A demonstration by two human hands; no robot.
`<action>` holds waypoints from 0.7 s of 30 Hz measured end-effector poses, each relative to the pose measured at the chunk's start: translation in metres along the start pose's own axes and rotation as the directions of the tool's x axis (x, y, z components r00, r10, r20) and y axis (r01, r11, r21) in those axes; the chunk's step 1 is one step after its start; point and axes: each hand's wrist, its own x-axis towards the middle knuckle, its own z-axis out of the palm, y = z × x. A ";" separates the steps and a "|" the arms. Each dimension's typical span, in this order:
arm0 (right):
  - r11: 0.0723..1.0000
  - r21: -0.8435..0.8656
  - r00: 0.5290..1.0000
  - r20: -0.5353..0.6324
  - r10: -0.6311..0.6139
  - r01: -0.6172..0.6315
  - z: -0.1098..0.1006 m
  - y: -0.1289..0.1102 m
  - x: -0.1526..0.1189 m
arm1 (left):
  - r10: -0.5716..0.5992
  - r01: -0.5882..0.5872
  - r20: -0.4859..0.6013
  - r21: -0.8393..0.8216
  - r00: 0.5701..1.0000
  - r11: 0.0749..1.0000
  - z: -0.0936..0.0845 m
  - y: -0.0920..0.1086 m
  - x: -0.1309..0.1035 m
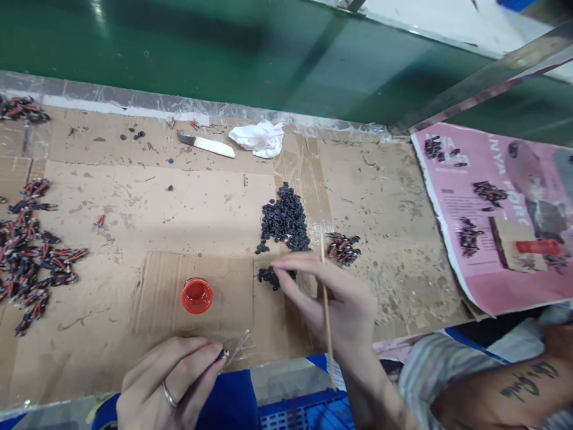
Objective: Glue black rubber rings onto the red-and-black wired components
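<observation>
My left hand [172, 379], with a ring on one finger, pinches a small dark part [222, 354] at the table's front edge. My right hand [333, 298] has a thin wooden stick [328, 322] tucked between its fingers. Its thumb and forefinger meet over a small cluster of black pieces [267, 276]; whether they grip one is hidden. Just beyond lies a larger heap of small black discs [284, 218]. A bunch of red-and-black wired parts [343, 248] is right of that heap. A red cup [197, 296] stands on a cardboard piece [156, 298] beyond my left hand.
Many red-and-black wired parts [31, 257] are spread at the left. A knife with a white handle [210, 145] and a crumpled white cloth [259, 138] lie at the back. At right are a pink printed sheet [492, 286] and another person's tattooed arm [501, 382].
</observation>
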 end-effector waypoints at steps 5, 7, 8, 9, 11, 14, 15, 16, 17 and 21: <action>0.877 0.439 0.979 0.141 0.149 -0.196 0.007 -0.037 -0.018 | 0.009 -0.010 -0.014 -0.020 1.000 1.000 0.000 0.008 0.004; 0.843 0.498 0.975 0.181 0.129 -0.204 0.009 -0.045 -0.023 | 0.001 -0.001 -0.005 -0.029 1.000 1.000 0.000 0.010 0.005; 0.831 0.516 0.973 0.197 0.120 -0.207 0.010 -0.046 -0.025 | -0.002 0.002 0.007 -0.040 1.000 0.999 0.000 0.010 0.006; 0.821 0.530 0.971 0.210 0.114 -0.211 0.011 -0.047 -0.027 | 0.000 0.001 0.018 -0.054 1.000 0.999 0.000 0.011 0.006; 0.806 0.548 0.964 0.246 0.101 -0.224 0.012 -0.046 -0.031 | 0.002 0.002 0.042 -0.083 0.999 0.997 0.000 0.011 0.005; 0.800 0.559 0.956 0.286 0.060 -0.217 0.012 -0.044 -0.037 | -0.030 0.035 0.038 -0.113 0.999 0.993 0.001 0.011 0.004; 0.803 0.559 0.957 0.284 0.050 -0.208 0.012 -0.044 -0.038 | -0.036 0.040 0.035 -0.124 0.999 0.991 0.000 0.011 0.003; 0.807 0.557 0.960 0.275 0.042 -0.195 0.012 -0.044 -0.038 | -0.035 0.039 0.033 -0.140 0.999 0.989 0.000 0.011 0.003; 0.813 0.553 0.964 0.264 0.036 -0.182 0.013 -0.045 -0.038 | -0.031 0.036 0.030 -0.155 0.999 0.987 0.000 0.010 0.002; 0.846 0.514 0.978 0.202 0.043 -0.144 0.015 -0.048 -0.042 | -0.063 0.062 -0.003 -0.141 0.998 0.988 0.001 0.010 0.002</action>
